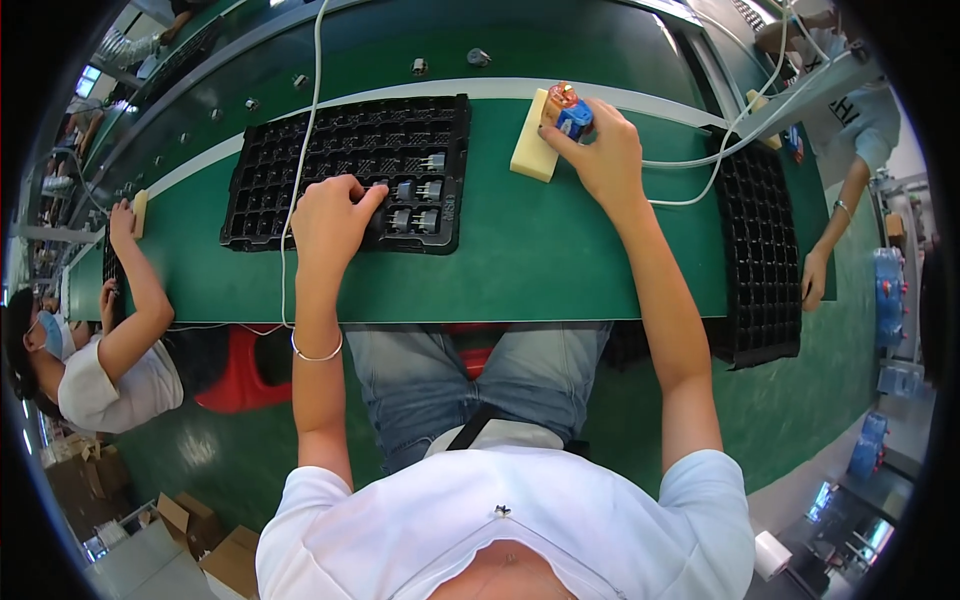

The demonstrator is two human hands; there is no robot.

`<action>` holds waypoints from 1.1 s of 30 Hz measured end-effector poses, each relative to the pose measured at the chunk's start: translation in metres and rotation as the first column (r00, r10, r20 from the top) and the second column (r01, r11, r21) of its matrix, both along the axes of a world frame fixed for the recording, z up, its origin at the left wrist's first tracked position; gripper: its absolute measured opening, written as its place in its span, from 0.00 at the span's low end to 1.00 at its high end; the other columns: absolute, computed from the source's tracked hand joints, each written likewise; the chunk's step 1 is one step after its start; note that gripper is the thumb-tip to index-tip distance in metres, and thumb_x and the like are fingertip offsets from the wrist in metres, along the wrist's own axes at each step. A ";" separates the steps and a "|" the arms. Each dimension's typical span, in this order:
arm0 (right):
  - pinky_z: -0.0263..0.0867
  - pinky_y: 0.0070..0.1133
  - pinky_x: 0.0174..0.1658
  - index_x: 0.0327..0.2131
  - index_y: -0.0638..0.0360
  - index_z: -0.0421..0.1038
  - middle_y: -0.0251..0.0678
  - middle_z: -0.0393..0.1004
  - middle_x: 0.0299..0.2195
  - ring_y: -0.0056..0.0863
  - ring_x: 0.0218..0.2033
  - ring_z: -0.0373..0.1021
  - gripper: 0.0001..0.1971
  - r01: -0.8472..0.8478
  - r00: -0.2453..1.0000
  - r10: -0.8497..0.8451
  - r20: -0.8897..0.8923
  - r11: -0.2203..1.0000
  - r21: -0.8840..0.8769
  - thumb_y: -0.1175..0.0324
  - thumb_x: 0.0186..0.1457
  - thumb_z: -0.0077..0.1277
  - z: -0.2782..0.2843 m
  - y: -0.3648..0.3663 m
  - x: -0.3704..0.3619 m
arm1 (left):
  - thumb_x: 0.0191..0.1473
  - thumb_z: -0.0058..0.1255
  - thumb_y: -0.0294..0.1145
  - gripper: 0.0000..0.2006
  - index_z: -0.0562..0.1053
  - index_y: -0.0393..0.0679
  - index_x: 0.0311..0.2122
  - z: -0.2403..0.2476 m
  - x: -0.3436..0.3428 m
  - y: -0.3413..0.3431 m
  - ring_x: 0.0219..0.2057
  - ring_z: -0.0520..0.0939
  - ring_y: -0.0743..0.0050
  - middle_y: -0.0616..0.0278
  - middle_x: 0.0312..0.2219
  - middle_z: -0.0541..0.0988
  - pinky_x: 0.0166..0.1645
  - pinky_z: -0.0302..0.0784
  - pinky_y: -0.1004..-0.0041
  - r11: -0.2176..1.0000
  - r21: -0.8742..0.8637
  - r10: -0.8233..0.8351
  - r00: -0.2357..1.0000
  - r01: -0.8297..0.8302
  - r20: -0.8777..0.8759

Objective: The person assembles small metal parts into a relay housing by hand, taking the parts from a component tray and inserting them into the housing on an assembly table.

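My left hand rests over the black compartment tray, its fingers curled and the thumb reaching toward small metal-and-black parts in the tray's right-hand cells. Whatever those fingers may hold is hidden. Off to the right, my right hand grips a small block-shaped device with a blue side, orange sections and a coppery top. The device is beside or on a pale yellow block lying on the green tabletop; whether it touches the block I cannot tell.
Another black tray overhangs the table's right edge. A white cable hangs across the left tray, and more cables run at right. Beyond the pale strip lie several small metal parts. Co-workers sit left and right; a red stool is at left.
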State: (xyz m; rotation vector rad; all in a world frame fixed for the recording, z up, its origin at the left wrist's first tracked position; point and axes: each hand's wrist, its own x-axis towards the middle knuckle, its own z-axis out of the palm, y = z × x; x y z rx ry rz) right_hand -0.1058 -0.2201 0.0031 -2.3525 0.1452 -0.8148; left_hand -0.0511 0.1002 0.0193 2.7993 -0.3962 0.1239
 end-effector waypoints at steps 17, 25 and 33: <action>0.67 0.26 0.32 0.35 0.62 0.77 0.37 0.75 0.26 0.32 0.24 0.70 0.19 -0.031 0.995 0.029 -0.098 0.999 -0.023 0.56 0.45 0.65 0.006 0.001 -0.003 | 0.45 0.62 0.32 0.13 0.71 0.37 0.32 0.019 0.010 -0.028 0.20 0.77 0.71 0.61 0.22 0.79 0.29 0.71 0.72 0.863 -0.469 -0.111 0.976 0.188 0.188; 0.67 0.27 0.34 0.35 0.62 0.75 0.39 0.74 0.29 0.36 0.27 0.70 0.20 -0.042 0.993 0.038 -0.110 0.998 -0.036 0.56 0.46 0.64 0.007 -0.002 0.004 | 0.52 0.55 0.24 0.09 0.71 0.38 0.39 0.028 0.048 -0.089 0.21 0.70 0.88 0.63 0.28 0.78 0.24 0.63 0.84 0.147 -0.989 -0.512 0.854 -0.013 -0.088; 0.67 0.27 0.34 0.35 0.63 0.75 0.37 0.74 0.28 0.35 0.27 0.70 0.18 -0.085 0.995 0.086 -0.053 0.996 0.022 0.59 0.45 0.64 0.002 0.005 0.001 | 0.58 0.52 0.29 0.06 0.72 0.40 0.39 -0.009 0.051 -0.094 0.22 0.75 0.84 0.60 0.28 0.80 0.26 0.67 0.82 -0.024 -0.948 -0.622 0.747 -0.319 -0.236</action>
